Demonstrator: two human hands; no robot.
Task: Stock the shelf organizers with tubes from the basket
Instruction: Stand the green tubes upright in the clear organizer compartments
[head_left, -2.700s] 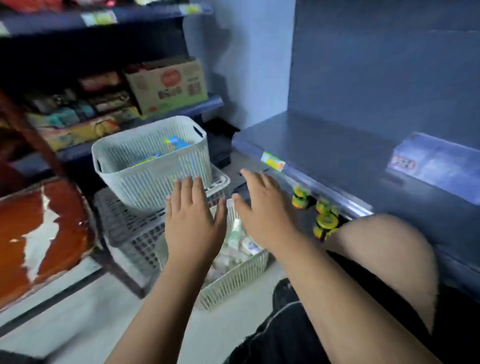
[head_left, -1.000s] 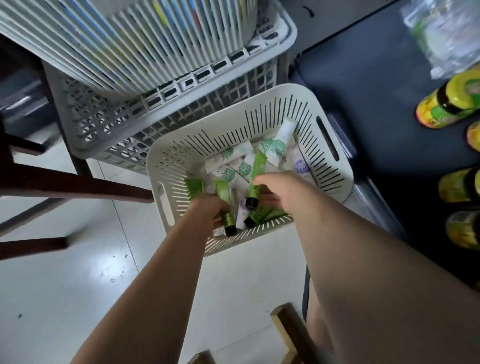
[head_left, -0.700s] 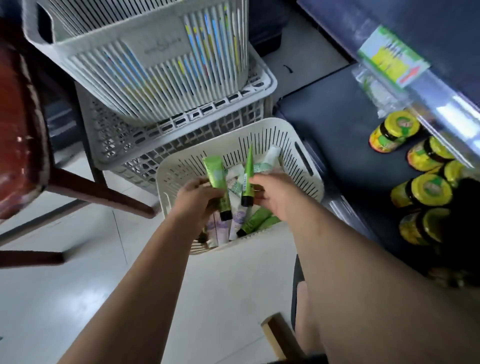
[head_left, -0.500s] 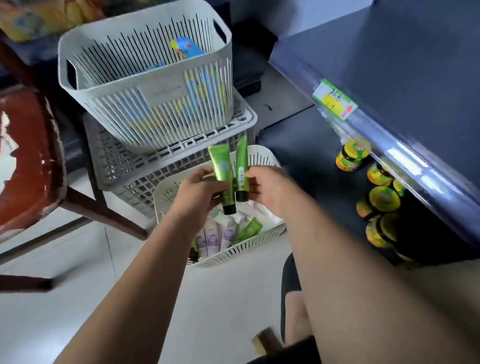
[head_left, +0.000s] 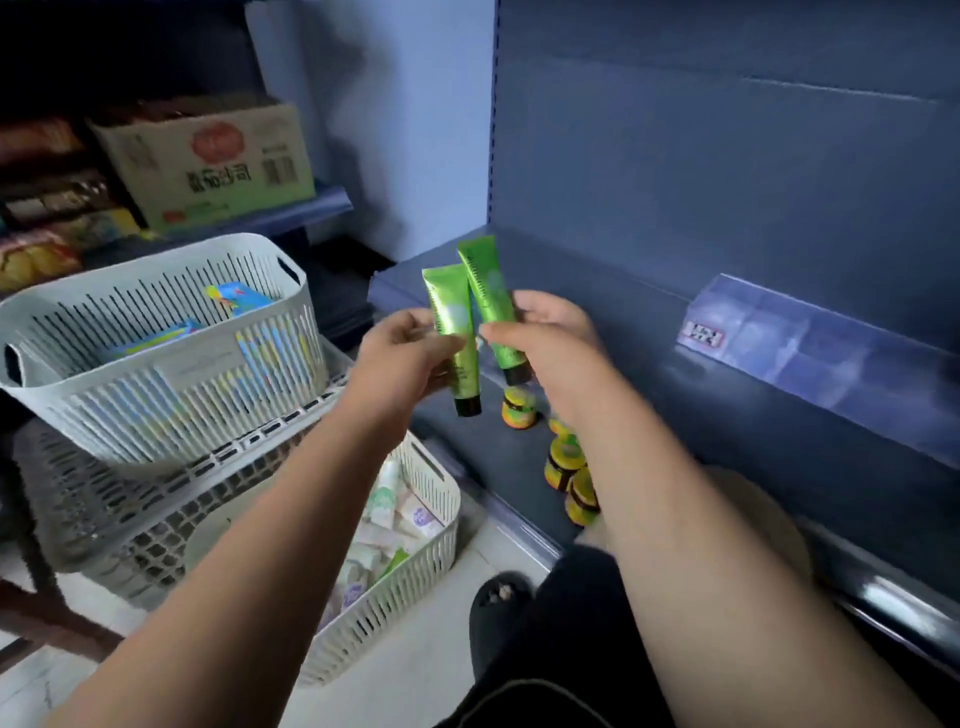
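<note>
Green laminate, likely light and squashy: your left hand (head_left: 410, 353) pinches the left tube (head_left: 451, 327) and your right hand (head_left: 545, 338) the right tube (head_left: 488, 291), caps down, above the shelf (head_left: 649, 332), at its left end. Hold near the stiffer cap; the organizer (head_left: 810, 353) sits along the back edge.

The left hand (head_left: 410, 358) and right hand (head_left: 550, 338) are bare, and so are both forearms as far as the lower edge of the view. Black shorts (head_left: 545, 649) cover the lap, with a thin pale line curving across the cloth low down. A bare knee (head_left: 769, 514) shows at the right. One foot wears a black open-toed slipper (head_left: 488, 623).
</note>
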